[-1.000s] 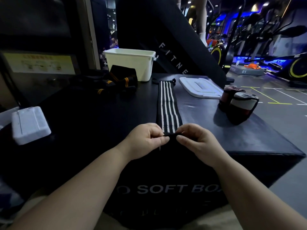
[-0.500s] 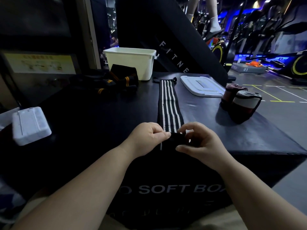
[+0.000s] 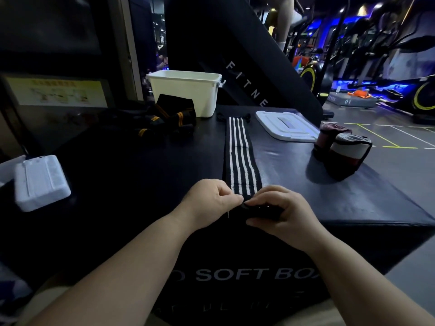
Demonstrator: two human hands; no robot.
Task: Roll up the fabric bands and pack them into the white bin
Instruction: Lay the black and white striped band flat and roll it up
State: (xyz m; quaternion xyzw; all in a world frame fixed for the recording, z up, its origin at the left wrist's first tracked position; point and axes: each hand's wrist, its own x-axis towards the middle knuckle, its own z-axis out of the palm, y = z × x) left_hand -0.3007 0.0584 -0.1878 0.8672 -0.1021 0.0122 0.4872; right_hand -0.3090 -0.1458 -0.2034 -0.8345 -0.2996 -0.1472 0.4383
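Band (image 3: 240, 156) striped, lies toward 12 o'clock; left hand (image 3: 209, 203), right hand (image 3: 281, 208) curled, pinching rolled near end; white bin (image 3: 186, 96) 11 o'clock.

Single view: head-worn wide-angle camera, facing forward and down. Near edge of black soft box (image 3: 294, 165) lies close beneath the lens; white bin (image 3: 186, 95) at its far side; gym floor (image 3: 388, 165) recedes rightward.
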